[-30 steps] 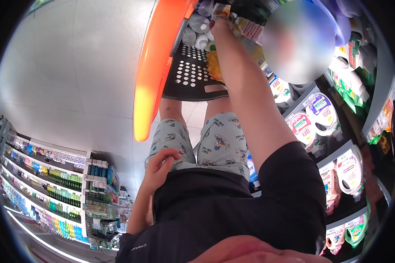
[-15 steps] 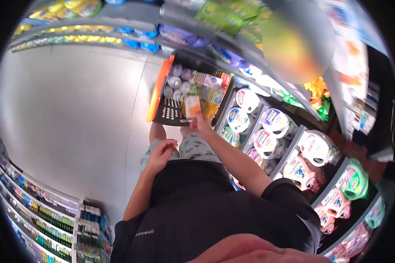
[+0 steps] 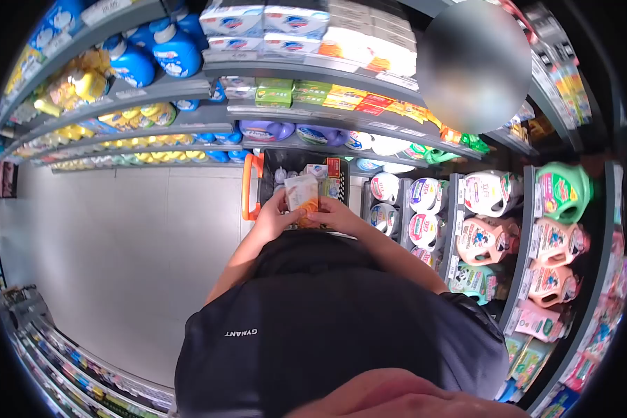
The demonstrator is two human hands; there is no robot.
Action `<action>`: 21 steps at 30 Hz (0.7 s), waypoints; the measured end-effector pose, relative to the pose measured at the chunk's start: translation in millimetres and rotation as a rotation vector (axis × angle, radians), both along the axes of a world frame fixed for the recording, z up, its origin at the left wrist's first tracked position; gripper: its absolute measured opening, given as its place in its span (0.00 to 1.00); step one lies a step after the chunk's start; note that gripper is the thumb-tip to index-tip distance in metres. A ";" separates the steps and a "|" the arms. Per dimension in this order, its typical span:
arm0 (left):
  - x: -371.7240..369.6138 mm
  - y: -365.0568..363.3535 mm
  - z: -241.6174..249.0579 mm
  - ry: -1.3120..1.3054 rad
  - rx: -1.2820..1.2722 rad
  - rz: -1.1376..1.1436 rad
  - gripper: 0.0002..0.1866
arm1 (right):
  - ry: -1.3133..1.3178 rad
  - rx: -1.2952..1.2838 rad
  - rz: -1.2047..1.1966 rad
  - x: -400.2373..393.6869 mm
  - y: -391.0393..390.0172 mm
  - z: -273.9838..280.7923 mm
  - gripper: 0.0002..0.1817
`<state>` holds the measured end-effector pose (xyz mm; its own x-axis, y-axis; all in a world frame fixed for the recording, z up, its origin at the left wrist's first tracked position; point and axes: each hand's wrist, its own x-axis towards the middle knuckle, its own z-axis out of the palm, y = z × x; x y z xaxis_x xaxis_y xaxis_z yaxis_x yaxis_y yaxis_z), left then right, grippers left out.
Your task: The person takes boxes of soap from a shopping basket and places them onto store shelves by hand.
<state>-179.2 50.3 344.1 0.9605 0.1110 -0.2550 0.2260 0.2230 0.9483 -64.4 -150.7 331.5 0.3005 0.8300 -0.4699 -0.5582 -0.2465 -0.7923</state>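
A small white-and-orange box [image 3: 302, 194] is held up in front of my body by both hands. My left hand [image 3: 274, 214] grips its left side, fingers closed, with the thumb near the lower edge. On its lower right, my right hand [image 3: 336, 214] is closed round the edge. Just beyond and below the box is a black shopping basket [image 3: 275, 157] with an orange handle [image 3: 248, 187]. Several bottles [image 3: 280, 174] with pale lilac tops and a few small boxes [image 3: 318, 170] lie inside it; my hands and the held box hide part of these.
Shelves ahead carry soap boxes [image 3: 296, 22], blue bottles [image 3: 175, 49] and yellow packs [image 3: 345, 95]. Detergent jugs [image 3: 491, 191] fill bins close on my right. Pale tiled floor [image 3: 139, 258] spreads to my left, with another shelf row [image 3: 83, 376] behind.
My right hand has raised the white-and-orange box out of the basket toward me. My left hand, earlier empty near my thigh, now grips it too. My view has tilted up toward the shelves.
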 end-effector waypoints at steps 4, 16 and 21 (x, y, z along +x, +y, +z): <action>20.5 1.4 53.9 -0.073 0.601 -0.220 0.26 | -0.568 -0.095 -0.143 10.5 -21.7 34.9 0.39; 52.8 -33.2 103.3 -0.218 0.977 -0.374 0.24 | -0.947 -0.088 -0.064 39.7 -60.8 104.4 0.23; 65.7 -38.3 131.9 -0.336 0.955 -0.024 0.29 | -0.953 0.187 -0.275 69.4 -59.9 123.2 0.22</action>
<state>-113.5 12.0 476.0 0.9709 0.1071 0.2141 -0.0906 -0.6635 0.7427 5.0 -210.6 454.7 0.6750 0.7111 0.1967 0.3094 -0.0308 -0.9504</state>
